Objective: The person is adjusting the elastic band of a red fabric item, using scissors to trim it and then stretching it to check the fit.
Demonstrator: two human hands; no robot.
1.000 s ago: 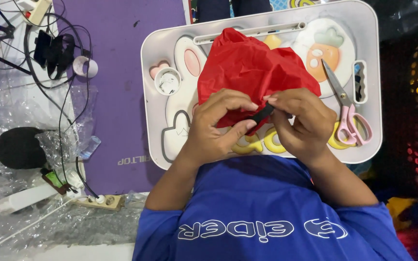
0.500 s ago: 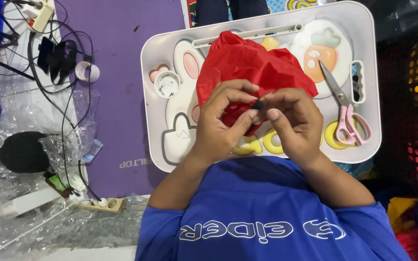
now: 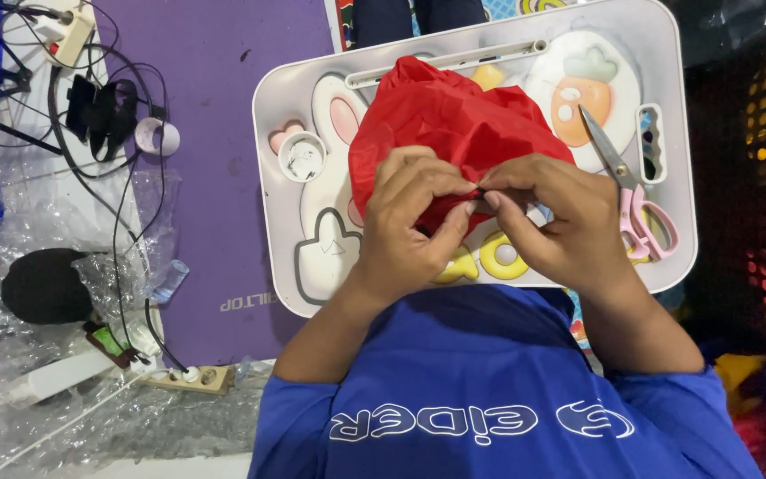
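Observation:
A crumpled red plastic bag (image 3: 454, 124) lies over a white lap tray (image 3: 676, 106) printed with a rabbit and a carrot. My left hand (image 3: 410, 222) and my right hand (image 3: 560, 222) meet at the near edge of the bag, fingertips pinched together on a small dark bit of it. Both hands grip the red material, and what lies under the bag is hidden.
Pink-handled scissors (image 3: 631, 204) rest on the tray's right side. A small round white cup (image 3: 301, 158) sits in the tray's left. A purple mat (image 3: 214, 133) lies left of the tray, with tangled black cables (image 3: 104, 106), a power strip (image 3: 192, 379) and bubble wrap (image 3: 64, 417) further left.
My fingertips have drawn closer together on the bag's edge, and the bag has been pulled slightly toward me and bunched up more.

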